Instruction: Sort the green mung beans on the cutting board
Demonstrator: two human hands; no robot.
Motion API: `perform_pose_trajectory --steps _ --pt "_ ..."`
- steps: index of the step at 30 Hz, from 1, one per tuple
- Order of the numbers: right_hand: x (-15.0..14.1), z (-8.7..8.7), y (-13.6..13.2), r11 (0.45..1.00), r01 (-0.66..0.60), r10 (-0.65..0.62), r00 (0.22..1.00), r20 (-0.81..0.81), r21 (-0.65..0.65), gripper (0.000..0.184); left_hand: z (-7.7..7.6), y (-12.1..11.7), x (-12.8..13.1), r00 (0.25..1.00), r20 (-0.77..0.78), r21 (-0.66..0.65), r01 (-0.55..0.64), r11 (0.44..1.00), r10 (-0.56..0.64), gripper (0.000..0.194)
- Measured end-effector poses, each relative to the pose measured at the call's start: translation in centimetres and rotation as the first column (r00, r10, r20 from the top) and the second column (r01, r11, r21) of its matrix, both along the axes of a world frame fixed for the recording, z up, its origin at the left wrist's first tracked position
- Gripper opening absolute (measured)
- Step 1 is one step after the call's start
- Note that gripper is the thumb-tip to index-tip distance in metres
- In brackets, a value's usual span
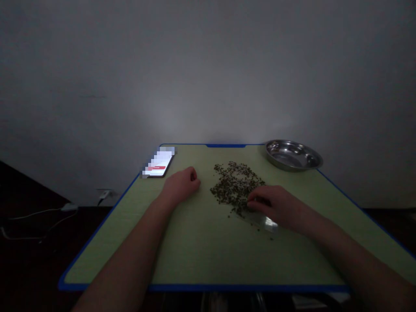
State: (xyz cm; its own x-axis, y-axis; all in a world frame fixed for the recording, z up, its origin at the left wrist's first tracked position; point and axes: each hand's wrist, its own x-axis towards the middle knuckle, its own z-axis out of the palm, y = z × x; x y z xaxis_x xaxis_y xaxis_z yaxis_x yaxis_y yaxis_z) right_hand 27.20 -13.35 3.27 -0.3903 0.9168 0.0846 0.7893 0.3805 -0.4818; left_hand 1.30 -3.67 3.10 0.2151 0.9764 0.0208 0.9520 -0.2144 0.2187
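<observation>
A loose, spread-out pile of small dark greenish grains, like mung beans (232,184), lies on the table, with paler bits among them. At its right edge is my right hand (276,203), thumb and fingers pinched together at the grains. What is between the fingertips, if anything, is too small to make out. My left hand (182,184) rests on the table left of the pile, curled into a fist and apart from the grains. The inside of that fist is hidden. Below my right hand shows a shiny, see-through patch (269,224), perhaps clear plastic.
A shallow steel bowl (294,156) stands at the table's back right corner. A phone (159,164) with a lit screen lies at the back left. The pale green table (201,255) has a blue rim and stands against a wall. White cables (35,212) trail at the left.
</observation>
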Motion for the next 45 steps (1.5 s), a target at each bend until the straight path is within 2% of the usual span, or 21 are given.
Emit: perform_pose_trajectory --steps 9,27,35,40,45 --pt "0.1 -0.5 0.2 0.999 0.054 -0.054 0.998 -0.012 -0.001 0.019 0.0 -0.1 0.0 1.000 0.029 0.010 0.009 1.000 -0.009 0.016" --pt "-0.1 -0.8 0.5 0.992 0.077 -0.082 0.995 0.049 0.102 0.020 0.0 0.0 0.1 1.000 0.019 0.005 0.008 1.000 -0.009 0.016" --pt "0.9 -0.7 0.9 0.988 0.018 -0.026 0.999 0.047 0.154 0.022 -0.2 0.2 -0.1 1.000 0.024 0.007 0.013 1.000 -0.013 0.014" --pt "0.6 -0.8 0.9 0.987 -0.024 0.020 0.999 0.030 0.162 0.020 -0.2 0.1 0.0 1.000 0.031 -0.002 -0.004 1.000 0.005 0.014" --pt "0.1 -0.9 1.2 0.986 -0.015 0.003 0.997 0.074 0.166 0.017 -0.2 0.1 0.1 0.999 0.037 0.009 -0.008 1.000 0.008 0.014"
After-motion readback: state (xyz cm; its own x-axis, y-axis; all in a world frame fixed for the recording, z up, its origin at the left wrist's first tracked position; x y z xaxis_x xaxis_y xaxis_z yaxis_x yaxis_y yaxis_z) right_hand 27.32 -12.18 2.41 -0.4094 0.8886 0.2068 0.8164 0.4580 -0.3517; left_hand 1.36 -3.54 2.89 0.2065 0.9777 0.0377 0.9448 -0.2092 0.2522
